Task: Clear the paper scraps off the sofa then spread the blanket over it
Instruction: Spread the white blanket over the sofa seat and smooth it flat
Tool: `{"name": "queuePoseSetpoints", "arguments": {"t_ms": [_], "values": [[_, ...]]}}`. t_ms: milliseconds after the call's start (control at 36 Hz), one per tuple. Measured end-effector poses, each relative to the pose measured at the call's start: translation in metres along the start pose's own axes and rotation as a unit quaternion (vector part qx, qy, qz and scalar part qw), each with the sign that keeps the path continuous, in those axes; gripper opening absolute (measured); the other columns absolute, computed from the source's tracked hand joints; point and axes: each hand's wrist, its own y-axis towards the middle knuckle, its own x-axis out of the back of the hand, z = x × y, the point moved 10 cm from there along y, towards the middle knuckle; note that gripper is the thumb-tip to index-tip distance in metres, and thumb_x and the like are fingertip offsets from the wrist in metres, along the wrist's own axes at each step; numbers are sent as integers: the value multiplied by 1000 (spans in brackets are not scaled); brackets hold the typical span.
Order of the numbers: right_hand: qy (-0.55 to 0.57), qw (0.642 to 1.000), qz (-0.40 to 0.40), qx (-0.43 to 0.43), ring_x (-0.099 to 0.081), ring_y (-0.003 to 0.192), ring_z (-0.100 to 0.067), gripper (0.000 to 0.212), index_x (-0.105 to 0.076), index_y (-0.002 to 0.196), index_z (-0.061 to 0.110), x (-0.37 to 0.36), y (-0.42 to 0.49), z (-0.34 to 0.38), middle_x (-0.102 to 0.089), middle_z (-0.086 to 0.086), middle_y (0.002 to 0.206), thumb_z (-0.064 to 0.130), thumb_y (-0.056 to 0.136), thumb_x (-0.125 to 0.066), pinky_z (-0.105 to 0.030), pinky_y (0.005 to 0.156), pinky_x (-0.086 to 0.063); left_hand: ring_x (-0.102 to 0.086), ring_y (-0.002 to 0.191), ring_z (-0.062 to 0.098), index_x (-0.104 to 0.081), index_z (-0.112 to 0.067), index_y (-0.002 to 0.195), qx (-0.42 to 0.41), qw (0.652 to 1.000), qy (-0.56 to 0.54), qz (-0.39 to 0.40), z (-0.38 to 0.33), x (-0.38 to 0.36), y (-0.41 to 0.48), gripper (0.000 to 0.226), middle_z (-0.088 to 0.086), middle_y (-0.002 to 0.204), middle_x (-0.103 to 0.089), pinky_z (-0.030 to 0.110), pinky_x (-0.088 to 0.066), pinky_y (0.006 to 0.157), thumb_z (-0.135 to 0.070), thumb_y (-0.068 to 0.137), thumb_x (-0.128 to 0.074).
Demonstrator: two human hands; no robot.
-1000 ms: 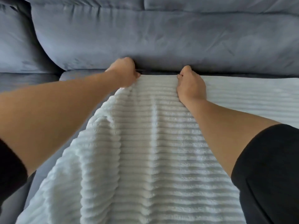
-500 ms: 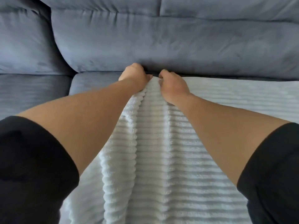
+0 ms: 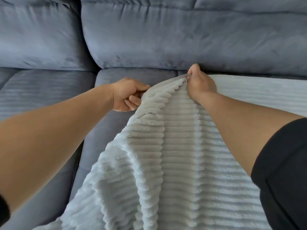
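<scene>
Blue-grey sofa (image 3: 166,39) under ribbed white blanket (image 3: 182,155)

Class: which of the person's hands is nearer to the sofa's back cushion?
Right. The right hand, gripping the blanket edge, is right at the foot of the back cushion. The left hand holds the same edge further forward, over the seat cushion.

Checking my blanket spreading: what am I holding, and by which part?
The blanket: left hand pinches its bunched left edge, right hand grips its far edge by the back cushion.
</scene>
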Motion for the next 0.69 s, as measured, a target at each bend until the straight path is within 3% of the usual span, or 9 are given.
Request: {"name": "queuePoseSetpoints", "arguments": {"t_ms": [83, 139, 250, 306, 417, 472, 528, 584, 695], "values": [[1, 999, -34, 1, -57, 98, -37, 11, -45, 107, 16, 4, -3, 0, -63, -13, 108, 23, 102, -37, -40, 72, -38, -22, 32, 5, -61, -15, 83, 13, 996, 73, -40, -5, 5, 1, 29, -6, 49, -42, 17, -17, 29, -27, 105, -46], [5, 998, -68, 3, -57, 95, -36, 15, -47, 104, 15, 9, -7, 0, -64, -11, 103, 28, 102, -39, -42, 72, -43, -21, 35, 9, -56, -16, 83, -20, 977, 164, -137, -25, 23, 1, 20, -5, 48, -32, 17, -17, 35, -24, 101, -56], [13, 991, -136, 10, -57, 87, -30, 21, -48, 99, 15, 16, -16, 0, -63, -6, 95, 34, 103, -43, -42, 69, -47, -37, 46, 22, -49, -14, 70, -112, 875, 304, -360, -91, 66, -7, 35, 8, 57, -39, 26, -34, 48, -28, 88, -76], [2, 987, -162, 19, -57, 86, -30, 19, -48, 100, 15, 17, -17, 1, -62, -6, 95, 33, 103, -43, -39, 66, -42, -49, 52, 26, -58, -9, 77, -132, 833, 372, -388, -108, 67, 5, 29, 12, 64, -51, 27, -40, 50, -28, 85, -79], [-8, 982, -187, 15, -57, 87, -30, 17, -48, 111, 15, 18, -18, -1, -59, -6, 105, 29, 101, -46, -41, 68, -46, -65, 100, 38, -70, -4, 105, -141, 750, 489, -422, -99, 64, 25, 32, 21, 111, -71, 37, -48, 79, -32, 92, -65], [-22, 982, -185, 20, -56, 85, -30, 17, -50, 105, 15, 17, -18, 1, -57, -6, 103, 31, 102, -45, -41, 68, -46, -66, 102, 38, -71, -3, 105, -157, 761, 472, -418, -96, 66, 28, 31, 20, 110, -72, 38, -52, 84, -31, 92, -64], [-29, 983, -179, 24, -55, 84, -28, 19, -52, 99, 16, 17, -18, 0, -56, -5, 101, 32, 102, -44, -40, 67, -46, -65, 65, 29, -68, -5, 87, -159, 809, 406, -394, -95, 75, 32, 24, 16, 81, -69, 30, -51, 56, -29, 89, -70], [-24, 985, -170, 28, -54, 83, -27, 20, -54, 97, 16, 15, -17, 1, -56, -4, 100, 32, 102, -44, -39, 68, -45, -44, 36, 21, -53, -12, 67, -143, 844, 346, -384, -90, 83, 32, 34, 6, 54, -50, 18, -32, 35, -27, 87, -76], [-58, 993, -104, 7, -57, 91, -32, 16, -56, 100, 13, 13, -11, 7, -58, -10, 105, 24, 101, -44, -39, 71, -44, -39, 35, 20, -50, -16, 64, -132, 878, 299, -349, -84, 80, 24, 39, 3, 51, -46, 19, -33, 40, -31, 84, -79]]}}
